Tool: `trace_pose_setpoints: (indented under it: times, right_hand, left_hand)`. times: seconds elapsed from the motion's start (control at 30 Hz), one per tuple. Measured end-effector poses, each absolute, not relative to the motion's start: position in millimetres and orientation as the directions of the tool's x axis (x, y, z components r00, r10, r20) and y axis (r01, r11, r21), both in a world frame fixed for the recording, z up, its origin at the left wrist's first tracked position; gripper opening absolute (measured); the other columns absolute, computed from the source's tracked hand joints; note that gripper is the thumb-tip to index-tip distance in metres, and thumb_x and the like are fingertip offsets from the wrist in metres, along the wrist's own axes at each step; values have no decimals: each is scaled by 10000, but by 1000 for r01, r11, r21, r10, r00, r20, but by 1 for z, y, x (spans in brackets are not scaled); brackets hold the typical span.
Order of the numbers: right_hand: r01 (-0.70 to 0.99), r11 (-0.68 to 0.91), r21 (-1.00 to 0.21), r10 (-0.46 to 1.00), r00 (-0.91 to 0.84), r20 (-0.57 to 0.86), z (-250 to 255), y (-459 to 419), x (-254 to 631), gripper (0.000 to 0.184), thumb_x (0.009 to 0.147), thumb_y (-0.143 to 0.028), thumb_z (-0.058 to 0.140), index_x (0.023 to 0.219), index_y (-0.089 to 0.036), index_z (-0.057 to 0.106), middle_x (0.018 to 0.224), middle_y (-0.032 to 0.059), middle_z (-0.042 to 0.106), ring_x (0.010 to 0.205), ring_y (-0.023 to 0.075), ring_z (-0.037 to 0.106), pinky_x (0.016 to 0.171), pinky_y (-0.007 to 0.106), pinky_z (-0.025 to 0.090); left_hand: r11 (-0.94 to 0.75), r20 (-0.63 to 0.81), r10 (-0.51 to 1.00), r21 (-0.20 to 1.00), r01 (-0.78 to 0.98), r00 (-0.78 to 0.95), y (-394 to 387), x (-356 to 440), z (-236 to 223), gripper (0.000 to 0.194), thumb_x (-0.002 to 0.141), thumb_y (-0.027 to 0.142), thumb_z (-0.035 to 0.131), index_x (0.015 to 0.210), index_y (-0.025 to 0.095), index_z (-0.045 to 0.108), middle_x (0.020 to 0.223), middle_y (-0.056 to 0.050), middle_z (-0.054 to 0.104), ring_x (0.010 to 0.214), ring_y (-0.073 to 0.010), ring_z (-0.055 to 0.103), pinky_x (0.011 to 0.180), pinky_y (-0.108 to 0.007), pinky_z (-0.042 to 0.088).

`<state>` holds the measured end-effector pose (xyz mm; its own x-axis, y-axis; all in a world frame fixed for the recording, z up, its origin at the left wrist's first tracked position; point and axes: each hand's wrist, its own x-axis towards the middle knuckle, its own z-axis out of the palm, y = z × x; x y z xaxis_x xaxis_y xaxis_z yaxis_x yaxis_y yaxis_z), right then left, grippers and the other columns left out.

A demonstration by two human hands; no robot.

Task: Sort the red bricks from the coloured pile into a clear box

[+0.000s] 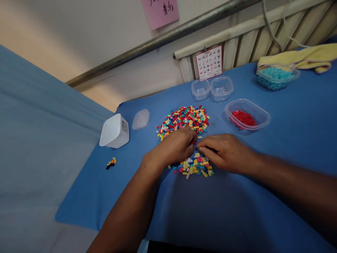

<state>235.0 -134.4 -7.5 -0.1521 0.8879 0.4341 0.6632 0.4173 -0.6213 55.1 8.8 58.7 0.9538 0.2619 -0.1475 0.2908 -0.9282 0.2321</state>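
A large pile of small mixed-colour toy building bricks [184,117] lies on the blue cloth. Nearer to me is a smaller pile of bricks [196,167], mostly yellow, pink, white and blue. My left hand [181,143] rests between the two piles with its fingers curled down, and what they hold, if anything, is hidden. Facing it from the right, my right hand [225,151] has thumb and forefinger close together at the edge of the smaller pile. Whatever is between those fingertips is too small to make out. Right of the large pile, a clear plastic container [259,121] holds red bricks [242,118].
Two small clear containers [200,90] [222,88] stand at the back by a picture card [210,62]. Farther right, turquoise bricks [275,76] fill another tub beside a yellow cloth [313,58]. On the left are a white box [114,131], a clear lid [141,119] and several loose bricks [111,162].
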Motion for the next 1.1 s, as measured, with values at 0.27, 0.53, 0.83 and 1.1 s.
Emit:
trace_pose_setpoints:
  times: [0.27, 0.53, 0.83, 1.1]
  right_hand:
    - [658, 419, -626, 887, -150, 436, -9, -132, 235, 206, 1112, -250, 567, 1085, -209, 767, 988, 26, 809, 884, 177, 748, 801, 318, 480]
    - [706, 405, -581, 894, -174, 412, -9, -127, 235, 245, 1116, -274, 537, 1016, -190, 744, 973, 47, 809, 870, 188, 731, 778, 327, 441]
    - [738, 380, -557, 903, -167, 395, -5, -124, 236, 272, 1096, -280, 547, 908, -195, 724, 888, 25, 791, 765, 170, 670, 694, 339, 343]
    - [716, 347, -606, 924, -152, 350, -6, -121, 236, 207, 1073, -273, 576, 1008, -202, 759, 1015, 47, 800, 878, 195, 675, 730, 322, 401]
  left_hand:
    - [-909, -164, 317, 228, 349, 934, 15, 57, 58, 181, 906, 139, 586, 1034, 182, 707, 1019, -70, 738, 946, -237, 680, 804, -356, 491]
    - [-749, -122, 429, 506, 428, 895, 17, 66, 70, 106, 871, 162, 618, 941, 189, 694, 795, 17, 667, 700, -135, 575, 647, -276, 403]
    - [-799, 124, 263, 583, 144, 957, 3, 169, 95, 165, 881, 124, 620, 995, 163, 733, 894, -11, 733, 792, -147, 636, 737, -291, 485]
    - [-889, -8, 26, 458, 27, 1000, -10, 219, 93, 316, 936, 86, 608, 1161, 174, 811, 1100, -65, 809, 936, -207, 705, 823, -336, 543]
